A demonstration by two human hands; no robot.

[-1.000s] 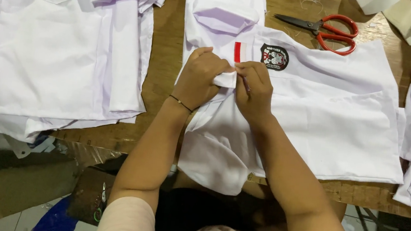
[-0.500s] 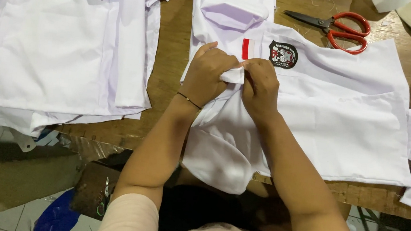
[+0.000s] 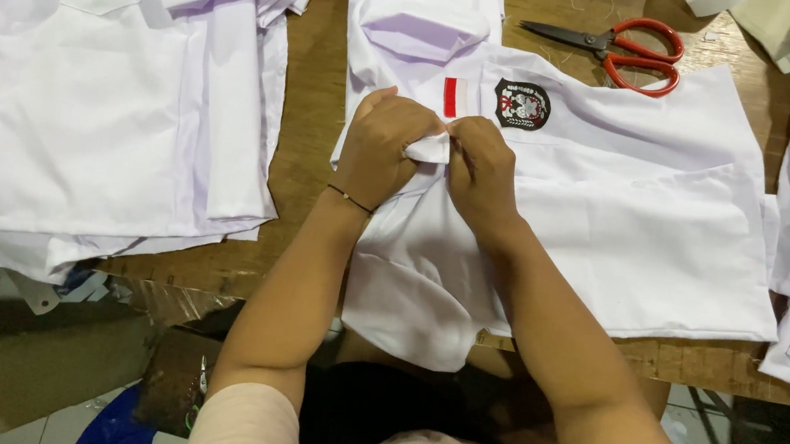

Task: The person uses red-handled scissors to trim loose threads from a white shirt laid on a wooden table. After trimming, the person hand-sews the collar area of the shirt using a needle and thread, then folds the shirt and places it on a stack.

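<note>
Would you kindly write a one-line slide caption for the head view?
Both hands, left and right, pinch a fold of a white shirt on a wooden table, red-handled scissors beyond.

We see a worn wooden bench (image 3: 315, 98) under even light; below its near edge lies pale tiled floor (image 3: 57, 426).

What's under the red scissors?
The red scissors lie mostly on the bare wooden table; the lower handle loop overlaps the white shirt. Anything beneath the shirt is covered.
</note>
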